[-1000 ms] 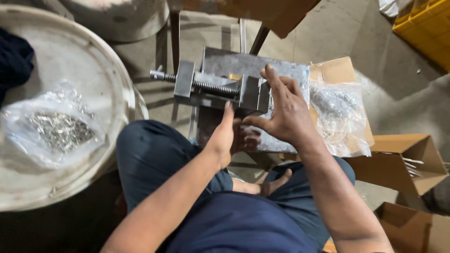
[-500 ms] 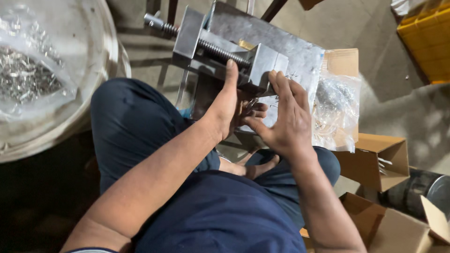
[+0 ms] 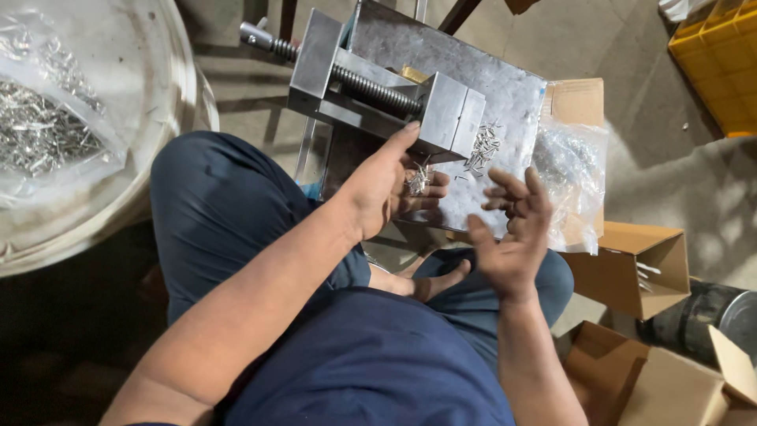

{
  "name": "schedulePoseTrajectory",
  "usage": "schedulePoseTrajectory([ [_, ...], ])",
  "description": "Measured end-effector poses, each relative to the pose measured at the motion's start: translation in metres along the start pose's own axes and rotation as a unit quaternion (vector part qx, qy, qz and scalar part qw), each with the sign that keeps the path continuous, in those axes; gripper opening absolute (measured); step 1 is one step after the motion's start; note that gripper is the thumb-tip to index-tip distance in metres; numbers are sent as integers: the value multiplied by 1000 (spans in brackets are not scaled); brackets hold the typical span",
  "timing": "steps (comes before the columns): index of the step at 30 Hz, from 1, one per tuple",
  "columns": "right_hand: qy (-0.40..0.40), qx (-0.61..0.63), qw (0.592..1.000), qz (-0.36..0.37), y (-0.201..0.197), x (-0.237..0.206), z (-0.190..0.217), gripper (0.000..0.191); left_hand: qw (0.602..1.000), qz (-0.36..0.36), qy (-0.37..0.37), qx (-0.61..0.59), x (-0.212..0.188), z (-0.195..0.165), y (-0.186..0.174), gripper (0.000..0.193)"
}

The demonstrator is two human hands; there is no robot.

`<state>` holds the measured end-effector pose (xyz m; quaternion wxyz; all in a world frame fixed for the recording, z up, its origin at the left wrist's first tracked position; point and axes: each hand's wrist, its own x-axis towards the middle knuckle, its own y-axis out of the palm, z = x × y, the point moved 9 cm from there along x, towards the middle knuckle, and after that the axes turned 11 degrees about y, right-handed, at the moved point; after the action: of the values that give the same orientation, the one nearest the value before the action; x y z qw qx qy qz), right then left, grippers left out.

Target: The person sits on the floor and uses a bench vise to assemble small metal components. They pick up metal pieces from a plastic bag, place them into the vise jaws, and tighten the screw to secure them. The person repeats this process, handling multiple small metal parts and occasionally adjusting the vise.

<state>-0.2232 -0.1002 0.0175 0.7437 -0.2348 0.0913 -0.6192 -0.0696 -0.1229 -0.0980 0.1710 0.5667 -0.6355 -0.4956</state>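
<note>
— At lower centre, what do the hands do?
— Right hand spread open, empty; left hand cupped around small metal pins.
— Beyond them?
— More loose pins on the steel plate beside the vise, upper centre.

head view, steeply downward, close, perhaps tilted

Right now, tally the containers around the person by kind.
Cardboard boxes: 3
Clear plastic bags of metal pins: 2
Yellow crate: 1
Round white tub: 1
Total: 7
</note>
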Motion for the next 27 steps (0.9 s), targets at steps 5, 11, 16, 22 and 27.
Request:
schedulePoseTrajectory([
  [5,142,228,963,-36,-19,-10,-65,65,998,34,17,-51,-6,-5,0,51],
  [11,199,243,949,-5,-24,-3,-89,54,998,-33,53,6,-3,-2,2,28],
  [16,259,196,946,30,-23,14,-90,47,983,-126,79,111,3,5,-1,20],
  [22,253,211,943,49,-25,8,-109,48,986,-103,75,112,3,12,-6,15],
  [27,408,137,902,15,-40,-4,-173,52,986,-46,135,82,-17,1,3,14],
])
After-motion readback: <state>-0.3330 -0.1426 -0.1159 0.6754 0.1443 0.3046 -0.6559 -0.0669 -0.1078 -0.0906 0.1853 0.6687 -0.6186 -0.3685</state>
